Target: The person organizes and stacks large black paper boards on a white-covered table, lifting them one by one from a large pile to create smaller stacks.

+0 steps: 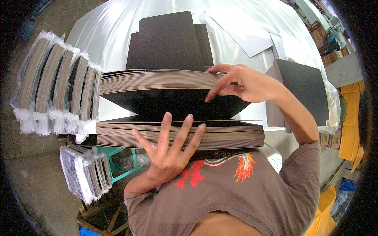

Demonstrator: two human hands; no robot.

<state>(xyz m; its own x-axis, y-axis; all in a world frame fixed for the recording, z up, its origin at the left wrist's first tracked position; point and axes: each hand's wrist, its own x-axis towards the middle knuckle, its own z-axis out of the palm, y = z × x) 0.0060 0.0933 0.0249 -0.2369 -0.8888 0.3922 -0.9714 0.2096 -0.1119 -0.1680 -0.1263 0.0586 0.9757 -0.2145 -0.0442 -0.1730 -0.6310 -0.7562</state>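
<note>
Stiff, heavy stack of dark boards at tabletop's near edge: left hand flat, open against it; right hand pinches lifted sheets (slippery edges).

My left palm covers part of the lower stack front; upper sheets hide the tabletop behind; right fingertips tucked betw. sheets, can't see.

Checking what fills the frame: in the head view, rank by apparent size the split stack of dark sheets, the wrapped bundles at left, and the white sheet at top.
1. Split stack of dark sheets
2. Wrapped bundles
3. White sheet, though it lies farther off, so its true size is unsure.
</note>
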